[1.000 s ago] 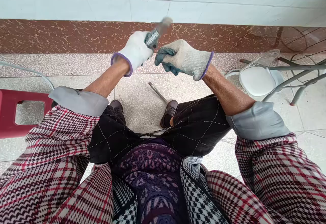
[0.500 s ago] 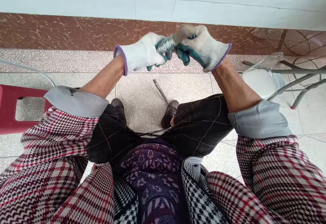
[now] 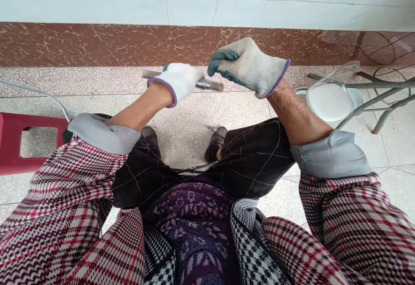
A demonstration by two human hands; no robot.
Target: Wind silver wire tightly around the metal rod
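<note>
The white-gloved left hand (image 3: 182,80) grips a brownish, wire-wrapped stick (image 3: 207,84), both ends jutting free; the teal-fingered, gloved right hand (image 3: 246,66) curls nearby, its hold unclear; pale speckled floor (image 3: 181,125) spreads below.

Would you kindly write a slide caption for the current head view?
A gloved left hand grips a silver-banded stick while the gloved right hand hovers, curled, nearby.

The left hand (image 3: 178,79), in a white glove, grips a rod (image 3: 211,85) with a silvery section, both ends jutting out. The right hand (image 3: 246,66), in a dirtier glove, curls its fingers near one end. A red stool (image 3: 9,142) stands at the left edge.
</note>
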